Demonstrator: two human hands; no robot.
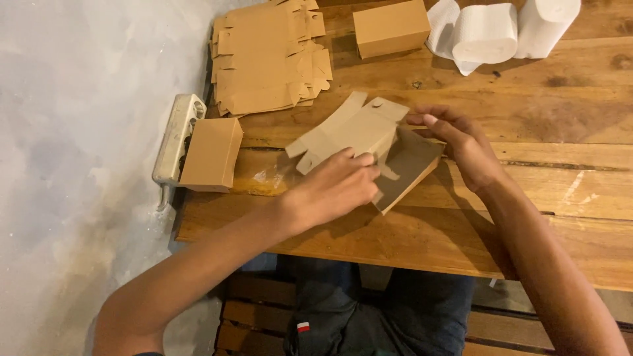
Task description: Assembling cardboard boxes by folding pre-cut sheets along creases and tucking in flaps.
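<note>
half-folded brown cardboard box blank (359, 142), flaps and tab slots showing, held above the wooden desk (560, 112). left hand (336, 188) grips its near edge; right hand (465, 142) pinches the far flap. the blank's lower part is hidden behind the left hand; its underside lies in shadow.
</note>
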